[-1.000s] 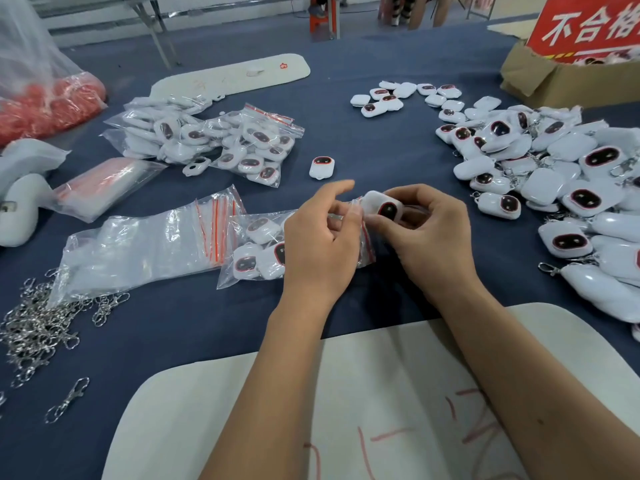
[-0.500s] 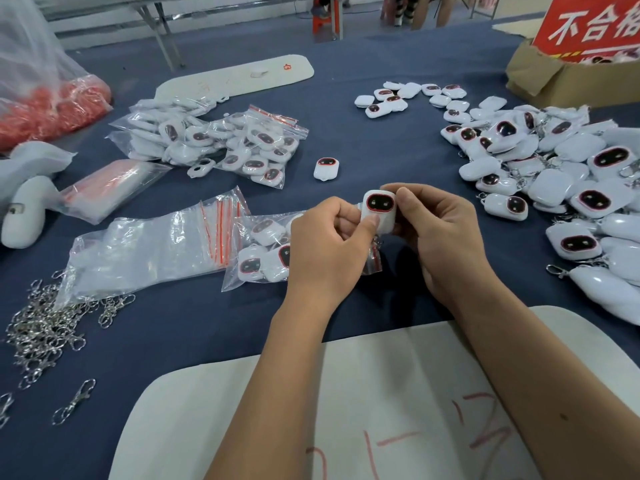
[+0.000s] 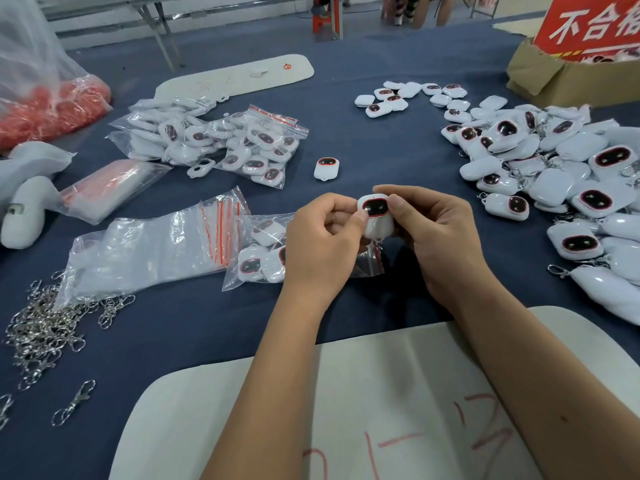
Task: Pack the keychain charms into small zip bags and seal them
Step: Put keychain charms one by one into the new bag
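A second ago the charm (image 3: 375, 216) lay tilted on its side at the mouth of the bag (image 3: 263, 251), pinched by the right hand (image 3: 440, 244), with the left hand's (image 3: 322, 247) fingers spread open over the bag. Half a second ago it had come upright, its dark face toward the camera, with the left hand curled in against it. Now the charm stands higher, clear above the bag's mouth, with both hands in a grip on it: the left thumb on the left edge of its face, the right thumb on the right.
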The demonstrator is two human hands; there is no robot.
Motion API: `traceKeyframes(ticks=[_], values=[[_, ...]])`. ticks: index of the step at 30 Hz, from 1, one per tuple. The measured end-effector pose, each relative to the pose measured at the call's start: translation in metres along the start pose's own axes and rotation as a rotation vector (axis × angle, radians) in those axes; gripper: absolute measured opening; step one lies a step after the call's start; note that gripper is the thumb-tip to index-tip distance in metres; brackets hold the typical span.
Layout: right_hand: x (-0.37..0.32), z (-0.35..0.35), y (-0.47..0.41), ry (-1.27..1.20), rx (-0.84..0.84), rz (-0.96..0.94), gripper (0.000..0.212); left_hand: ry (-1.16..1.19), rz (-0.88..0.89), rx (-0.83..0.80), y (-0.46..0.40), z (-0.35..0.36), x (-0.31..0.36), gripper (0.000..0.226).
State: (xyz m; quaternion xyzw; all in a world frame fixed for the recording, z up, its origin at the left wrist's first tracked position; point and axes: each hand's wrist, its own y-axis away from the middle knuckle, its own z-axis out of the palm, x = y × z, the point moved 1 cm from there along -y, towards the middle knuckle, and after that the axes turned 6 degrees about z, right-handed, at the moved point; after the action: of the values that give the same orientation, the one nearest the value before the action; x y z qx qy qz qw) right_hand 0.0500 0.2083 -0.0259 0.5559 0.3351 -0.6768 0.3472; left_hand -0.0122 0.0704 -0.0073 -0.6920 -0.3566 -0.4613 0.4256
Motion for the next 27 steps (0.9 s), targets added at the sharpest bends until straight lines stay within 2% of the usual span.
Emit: traceKeyframes(ticks=[11, 16, 27], values=[[-0.0029, 0.0032, 0.0026, 0.0, -0.059, 0.022, 0.016, 0.185, -0.101, 0.002, -0.0009, -0.005, -0.0034, 0.006], [-0.0043, 0.0032, 0.0035, -0.005, -0.048, 0.037, 0.016, 0.248, -0.162, 0.003, -0.0021, -0.0055, -0.0032, 0.017], [-0.0072, 0.0033, 0.0047, -0.009, -0.075, -0.001, 0.018, 0.245, -0.113, 0.039, 0.0009, -0.0046, 0.0018, 0.018]])
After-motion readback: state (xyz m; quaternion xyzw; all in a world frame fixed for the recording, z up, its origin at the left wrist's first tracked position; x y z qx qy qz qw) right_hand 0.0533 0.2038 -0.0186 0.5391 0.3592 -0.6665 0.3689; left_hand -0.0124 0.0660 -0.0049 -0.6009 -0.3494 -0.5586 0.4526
